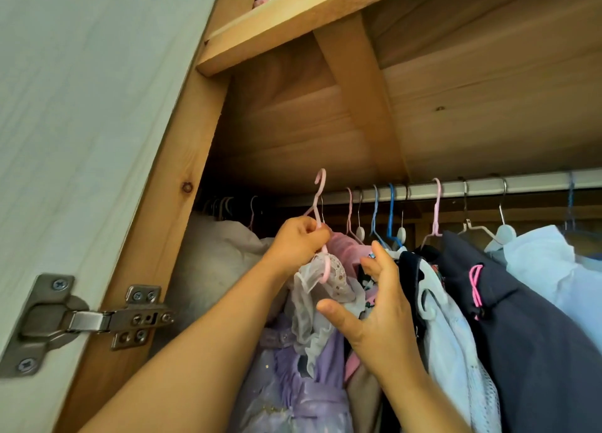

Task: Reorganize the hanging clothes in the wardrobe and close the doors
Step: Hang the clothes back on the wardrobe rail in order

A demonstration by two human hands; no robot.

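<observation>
The left hand [298,242] pinched the neck of a pink hanger [320,201], its hook lifted off and standing above the metal rail [456,189]. From that hanger hung a lilac dress [312,367] with a sheer white collar. The right hand [374,305] was spread, its fingers pushing between the dress and the neighbouring clothes, thumb free. A dark navy garment [521,318] and a pale blue shirt [553,269] hung further right. The white wardrobe door [81,106] stood open on its hinge [97,318]; what filled the far left, perhaps a pale garment bag, was unclear.
</observation>
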